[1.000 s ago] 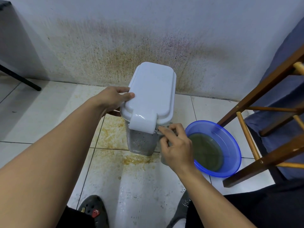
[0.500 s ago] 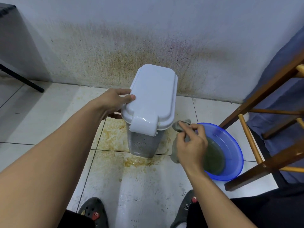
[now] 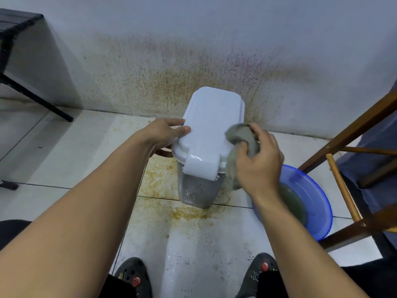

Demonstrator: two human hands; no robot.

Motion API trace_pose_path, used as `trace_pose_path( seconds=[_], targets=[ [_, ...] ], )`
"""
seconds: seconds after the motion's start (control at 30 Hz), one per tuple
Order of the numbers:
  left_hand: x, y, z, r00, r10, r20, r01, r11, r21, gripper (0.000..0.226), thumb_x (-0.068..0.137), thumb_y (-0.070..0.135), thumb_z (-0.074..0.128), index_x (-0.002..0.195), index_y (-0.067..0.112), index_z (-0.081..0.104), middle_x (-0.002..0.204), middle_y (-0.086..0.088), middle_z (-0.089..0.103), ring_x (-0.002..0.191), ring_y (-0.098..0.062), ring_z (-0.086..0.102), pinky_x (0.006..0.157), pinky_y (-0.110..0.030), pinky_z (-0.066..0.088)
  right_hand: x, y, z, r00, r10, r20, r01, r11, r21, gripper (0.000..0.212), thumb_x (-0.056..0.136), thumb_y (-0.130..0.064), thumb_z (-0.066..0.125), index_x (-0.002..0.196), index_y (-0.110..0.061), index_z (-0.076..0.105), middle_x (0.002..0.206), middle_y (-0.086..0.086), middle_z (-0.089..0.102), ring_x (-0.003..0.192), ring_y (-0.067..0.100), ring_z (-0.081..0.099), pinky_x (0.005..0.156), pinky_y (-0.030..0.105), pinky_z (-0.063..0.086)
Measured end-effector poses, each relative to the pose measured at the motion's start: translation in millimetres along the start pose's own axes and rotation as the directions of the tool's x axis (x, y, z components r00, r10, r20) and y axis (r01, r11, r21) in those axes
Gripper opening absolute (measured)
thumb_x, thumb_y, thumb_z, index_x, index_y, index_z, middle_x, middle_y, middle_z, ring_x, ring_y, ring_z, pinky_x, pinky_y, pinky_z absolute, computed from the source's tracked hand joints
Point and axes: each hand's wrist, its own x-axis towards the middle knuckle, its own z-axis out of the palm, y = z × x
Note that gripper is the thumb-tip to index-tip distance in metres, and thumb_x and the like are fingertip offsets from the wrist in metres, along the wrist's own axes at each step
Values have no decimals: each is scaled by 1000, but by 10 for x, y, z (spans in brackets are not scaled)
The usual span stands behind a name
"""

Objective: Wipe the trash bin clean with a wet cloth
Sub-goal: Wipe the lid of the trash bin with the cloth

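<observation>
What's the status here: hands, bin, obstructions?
Left hand grips trash bin at lid rim. Right hand holds grey cloth against lid's right edge. Bin upright, lid shut. Blue basin beside it, clear of wiping.

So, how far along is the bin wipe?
Done: the cloth is out of the basin, whose water looks murky. In hand: the left hand holds the lid while the right hand grips the cloth against the lid's right edge. Left: the bin shows a speckled clear body, so most wiping probably remains.
</observation>
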Motion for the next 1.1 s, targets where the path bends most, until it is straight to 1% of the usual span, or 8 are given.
trace_pose_path(
  seconds=[0.1,0.2,0.4,0.5,0.67,0.87,1.0,1.1],
  targets=[
    [-21,1,8,1000,-2,7,2,1000,-7,35,99,36,69,134,33,66,105,4,77,95,-23,75,82,-49,65,163,-94,240,959,-65,277,108,984,-144,28,95,-19,56,120,-20,67,117,4,63,110,25,53,95,24,39],
    [-23,8,0,1000,-2,10,2,1000,-10,33,100,36,69,132,33,65,107,2,75,97,-24,74,81,-49,65,206,-152,399,911,-93,401,220,934,-281,26,99,-24,48,116,-26,68,116,1,59,110,27,44,95,41,39],
    [-5,-1,-48,999,-10,49,10,1000,-3,22,102,38,65,123,37,69,111,1,77,94,-24,76,72,-39,65,159,-341,511,781,-265,566,494,816,-301,30,99,-28,44,119,-39,64,119,-8,51,111,22,40,92,43,33],
    [13,-10,-101,995,-33,90,34,999,-19,24,108,39,53,123,38,72,115,3,75,98,-28,75,77,-40,65,153,-407,534,679,-355,642,634,726,-269,33,99,-31,41,125,-36,60,123,-7,50,112,24,39,90,47,35],
    [120,-132,-152,988,-60,140,75,991,-108,47,104,4,51,126,41,70,108,-3,78,84,-25,67,69,-36,61,159,-492,622,522,-467,714,813,525,-252,33,94,-41,43,113,-27,67,126,2,51,108,28,43,80,46,37],
    [157,-205,-145,985,-68,157,98,976,-194,54,101,-2,48,128,40,70,102,-2,76,83,-23,61,65,-34,60,130,-463,742,482,-557,677,868,411,-279,24,91,-38,59,92,-17,71,114,12,60,100,35,52,69,46,42],
    [132,-203,-148,984,-83,160,119,966,-230,48,102,3,55,126,40,72,108,-4,75,83,-25,62,63,-34,60,127,-398,708,434,-606,666,895,376,-241,33,95,-38,51,88,-13,71,109,13,60,93,36,51,68,45,40],
    [112,-183,-147,982,-94,163,132,960,-247,42,104,8,57,125,41,72,117,-7,76,90,-28,64,68,-36,61,137,-359,636,444,-610,656,887,403,-225,37,96,-41,47,91,-13,70,110,12,59,90,33,50,70,45,39]
  ],
)
